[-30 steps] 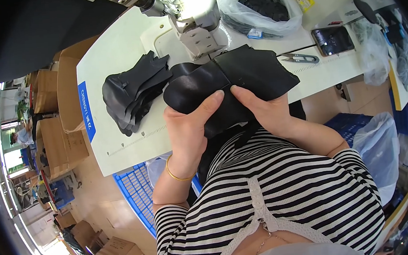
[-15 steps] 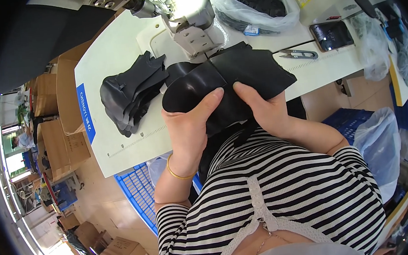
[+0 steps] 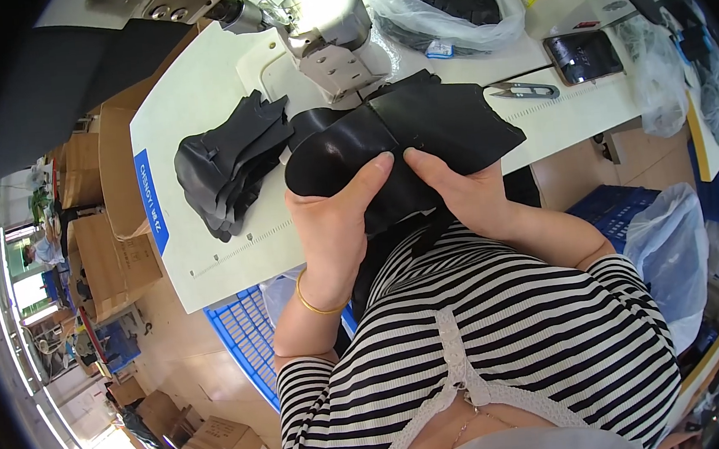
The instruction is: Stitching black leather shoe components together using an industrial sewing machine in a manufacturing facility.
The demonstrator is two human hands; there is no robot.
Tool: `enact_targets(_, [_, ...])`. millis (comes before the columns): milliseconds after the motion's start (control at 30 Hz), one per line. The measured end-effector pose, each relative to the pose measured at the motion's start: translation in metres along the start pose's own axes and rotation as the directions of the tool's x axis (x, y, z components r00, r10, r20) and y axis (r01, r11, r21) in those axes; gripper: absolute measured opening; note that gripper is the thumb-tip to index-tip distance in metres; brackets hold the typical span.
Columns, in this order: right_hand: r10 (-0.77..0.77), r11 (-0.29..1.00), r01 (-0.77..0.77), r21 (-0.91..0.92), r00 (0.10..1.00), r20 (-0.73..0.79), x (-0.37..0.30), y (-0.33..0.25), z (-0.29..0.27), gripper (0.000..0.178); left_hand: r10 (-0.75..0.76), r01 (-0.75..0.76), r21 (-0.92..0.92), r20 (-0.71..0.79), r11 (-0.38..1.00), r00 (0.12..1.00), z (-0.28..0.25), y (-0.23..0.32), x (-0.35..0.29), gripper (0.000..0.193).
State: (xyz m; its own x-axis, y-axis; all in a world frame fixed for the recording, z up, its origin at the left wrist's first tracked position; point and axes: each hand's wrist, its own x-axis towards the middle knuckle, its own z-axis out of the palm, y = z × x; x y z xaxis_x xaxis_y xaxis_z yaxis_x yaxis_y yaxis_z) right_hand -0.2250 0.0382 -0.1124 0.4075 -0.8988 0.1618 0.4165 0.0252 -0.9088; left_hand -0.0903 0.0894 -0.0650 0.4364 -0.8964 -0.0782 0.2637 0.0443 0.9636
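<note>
Both hands grip a black leather piece (image 3: 446,125) with a seam running across its middle. My left hand (image 3: 331,214) is closed on its left part, thumb pressed on top close to the seam. My right hand (image 3: 467,195) pinches it just right of the seam, its thumb tip near the left one. The fingers of both hands are hidden beneath the leather. Left of it, a fanned stack of black leather pieces (image 3: 224,163) lies on the white table (image 3: 212,280). Just beyond the held piece stands the sewing machine (image 3: 332,37).
Thread snips (image 3: 525,90) and a phone (image 3: 583,57) lie to the right. Behind sits a clear plastic bag (image 3: 512,14) of black pieces. Blue crates (image 3: 246,343) stand below the table edge at both sides. Cardboard boxes (image 3: 113,261) are on the left.
My right thumb has slid slightly left, closer to the seam and the left thumb. The leather piece stays in both hands, nearly in the same place.
</note>
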Motion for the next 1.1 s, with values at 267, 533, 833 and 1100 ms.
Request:
enact_targets(267, [-0.031,0.997,0.031,-0.07,1.0,-0.002,0.0007,0.0019,-0.0018,0.022,-0.038,0.036,-0.047,-0.031,0.998,0.999,0.0001,-0.0025,0.0043,0.022])
enact_targets(533, [-0.082,0.994,0.079,-0.072,0.996,-0.04,-0.0025,0.0061,-0.0025,0.021,-0.046,0.049,-0.051,0.053,0.998,0.998,0.0028,0.0009,0.0017,0.027])
enact_targets(833, [-0.062,0.995,0.058,-0.083,0.997,-0.043,-0.0021,0.0046,-0.0026,0.023,-0.047,0.048,-0.014,0.044,0.999,0.998,0.0028,-0.0009,0.0059,0.024])
enact_targets(1100, [-0.067,0.994,0.062,-0.089,0.996,-0.051,-0.0031,0.0051,-0.0009,0.023,-0.053,0.054,-0.019,0.041,0.998,0.998,0.0021,-0.0031,0.0057,0.024])
